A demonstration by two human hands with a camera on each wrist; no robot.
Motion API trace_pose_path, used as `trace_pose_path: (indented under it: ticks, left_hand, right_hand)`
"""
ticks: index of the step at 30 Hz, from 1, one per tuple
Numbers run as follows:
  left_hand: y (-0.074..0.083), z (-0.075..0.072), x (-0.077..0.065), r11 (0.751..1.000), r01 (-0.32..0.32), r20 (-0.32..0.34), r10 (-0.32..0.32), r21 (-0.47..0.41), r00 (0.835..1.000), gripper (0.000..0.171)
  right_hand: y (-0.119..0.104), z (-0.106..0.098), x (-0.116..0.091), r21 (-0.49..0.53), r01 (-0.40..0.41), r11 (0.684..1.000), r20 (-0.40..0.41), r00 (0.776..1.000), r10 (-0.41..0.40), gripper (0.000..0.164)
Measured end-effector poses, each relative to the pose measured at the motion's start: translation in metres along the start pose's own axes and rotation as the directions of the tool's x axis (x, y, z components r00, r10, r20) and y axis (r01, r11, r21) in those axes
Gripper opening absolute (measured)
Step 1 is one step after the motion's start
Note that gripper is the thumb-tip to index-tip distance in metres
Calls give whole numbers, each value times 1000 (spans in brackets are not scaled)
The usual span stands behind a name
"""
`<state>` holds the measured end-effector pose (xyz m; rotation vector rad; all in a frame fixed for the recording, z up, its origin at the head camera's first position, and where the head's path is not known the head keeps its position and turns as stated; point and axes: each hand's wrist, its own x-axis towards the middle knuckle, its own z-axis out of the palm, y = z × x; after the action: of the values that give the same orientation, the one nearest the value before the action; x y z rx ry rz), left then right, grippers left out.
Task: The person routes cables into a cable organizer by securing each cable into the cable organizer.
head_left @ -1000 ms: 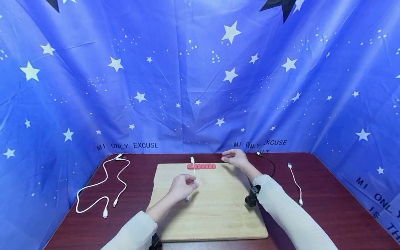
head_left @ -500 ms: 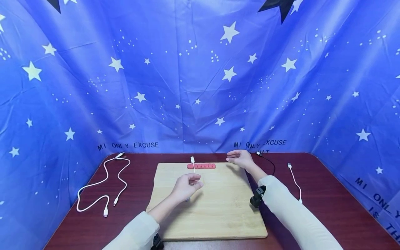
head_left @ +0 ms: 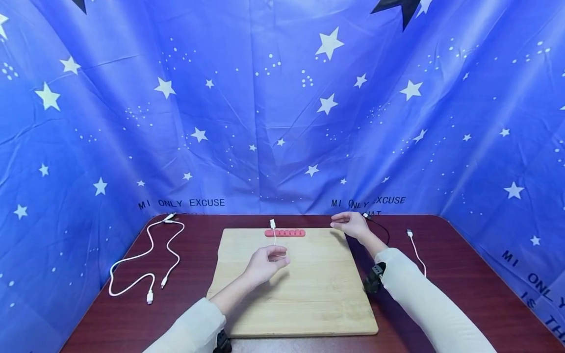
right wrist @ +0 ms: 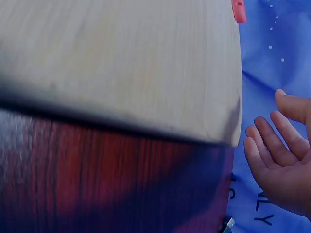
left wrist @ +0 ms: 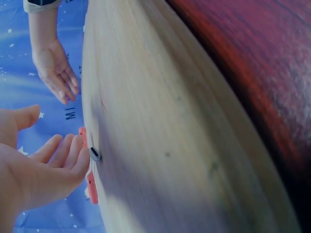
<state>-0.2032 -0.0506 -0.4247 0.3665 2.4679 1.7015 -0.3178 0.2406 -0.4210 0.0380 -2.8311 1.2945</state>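
Observation:
A short white USB cable (head_left: 274,238) lies across the red cable clip strip (head_left: 291,233) at the far edge of the wooden board (head_left: 318,294). Its USB plug points to the back; the lower part is hidden behind my left hand (head_left: 265,264). That hand hovers over the board with thumb and fingers apart and nothing between them. The left wrist view shows the cable's other connector (left wrist: 95,154) just past the fingertips. My right hand (head_left: 351,226), fingers loosely extended, is above the board's far right corner, near the plug of a black cable (head_left: 381,226).
A long white branching cable (head_left: 150,245) lies on the dark red table (head_left: 185,294) at left. Another short white cable (head_left: 417,251) rests at right, partly hidden by my sleeve. A blue star-patterned curtain (head_left: 282,108) rises behind the table.
My right hand has moved right, from beside the clip strip toward the black cable. The left hand has shifted slightly right, now covering the white cable's lower end.

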Motion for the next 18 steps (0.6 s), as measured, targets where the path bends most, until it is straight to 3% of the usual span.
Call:
trace_pose_path:
  ticks: [8,18]
  left_hand:
    - [1,4,0,998,-1,15,2,-59,1000,40]
    - [6,13,-6,998,-58,37,58,4,998,38]
  right_hand:
    - [7,-8,1,-44,-35,998,-26,999,34,32]
    - [22,-21,4,-80,-97,992,-80,993,91,33]
